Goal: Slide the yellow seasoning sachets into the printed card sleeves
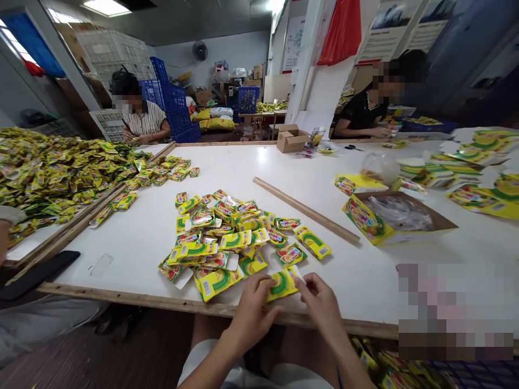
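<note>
Between my hands, at the table's near edge, is a small yellow-green printed box (pixel 283 284). My left hand (pixel 256 302) grips its left end, thumb apart below. At its right end, where a white flap shows, the fingers of my right hand (pixel 318 297) pinch the cardboard. Just beyond lies a loose pile of similar small boxes (pixel 235 240), some with white end flaps sticking out. One yellow box (pixel 313 241) rests a little apart on the pile's right side.
A wooden strip (pixel 306 209) lies across the white table (pixel 227 167). To the right stands an open carton (pixel 399 216) holding clear plastic bags. A large heap of yellow packets (pixel 60 173) fills the left side. Two people sit across the table, and a dark phone-like slab (pixel 44 273) lies left.
</note>
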### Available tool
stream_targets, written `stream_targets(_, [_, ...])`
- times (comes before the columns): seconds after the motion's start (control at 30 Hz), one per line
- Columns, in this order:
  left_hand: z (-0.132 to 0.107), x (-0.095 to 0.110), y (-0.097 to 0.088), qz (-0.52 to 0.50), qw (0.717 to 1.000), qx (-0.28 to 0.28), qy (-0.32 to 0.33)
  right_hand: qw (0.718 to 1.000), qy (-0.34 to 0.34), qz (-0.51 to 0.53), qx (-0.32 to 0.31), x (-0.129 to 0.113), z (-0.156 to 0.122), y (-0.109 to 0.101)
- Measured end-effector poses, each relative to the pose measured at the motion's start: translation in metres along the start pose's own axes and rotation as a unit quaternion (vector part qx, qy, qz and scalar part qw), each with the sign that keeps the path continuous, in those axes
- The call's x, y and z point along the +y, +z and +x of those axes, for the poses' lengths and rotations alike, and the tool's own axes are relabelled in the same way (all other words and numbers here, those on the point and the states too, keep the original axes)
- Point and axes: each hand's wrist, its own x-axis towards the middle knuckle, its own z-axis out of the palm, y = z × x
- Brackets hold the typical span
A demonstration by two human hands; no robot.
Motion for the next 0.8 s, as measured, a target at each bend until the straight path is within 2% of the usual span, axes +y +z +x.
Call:
stream_targets(0.1, [0.006, 0.004, 0.009, -0.009, 1.0, 0.016, -0.004, 0.996, -0.064, 0.056, -0.016, -0.029, -0.025, 0.023])
stream_targets(0.17, [0.011, 0.003, 0.008, -0.057, 0.996, 0.047, -0.041, 0.991, -0.11, 0.073, 0.016, -0.04, -0.032, 0.029])
stream_targets(0.27, [0.014, 0.001, 0.003, -0.193, 0.974, 0.075, -0.095, 0.98, -0.16, 0.085, 0.087, -0.037, -0.031, 0.03])
stream_targets(0.3, [0.014, 0.0, 0.002, -0.235, 0.964, 0.077, -0.102, 0.979, -0.164, 0.09, 0.082, -0.032, -0.03, 0.03])
stream_targets(0.37, [0.013, -0.002, 0.0, -0.279, 0.952, 0.072, -0.102, 0.982, -0.152, 0.105, 0.031, -0.022, -0.028, 0.031])
stream_targets(0.47, [0.012, -0.007, 0.0, -0.247, 0.962, 0.06, -0.099, 0.983, -0.139, 0.115, -0.024, -0.012, -0.024, 0.033])
stream_targets(0.6, [0.016, -0.011, -0.003, -0.197, 0.975, 0.047, -0.088, 0.981, -0.166, 0.074, -0.067, -0.012, -0.015, 0.033])
stream_targets(0.7, [0.02, -0.011, -0.004, -0.178, 0.98, 0.068, -0.055, 0.977, -0.198, 0.055, -0.063, -0.017, -0.008, 0.032])
stream_targets(0.8, [0.02, -0.009, -0.003, -0.204, 0.971, 0.111, -0.062, 0.978, -0.19, 0.076, -0.034, -0.02, -0.006, 0.034])
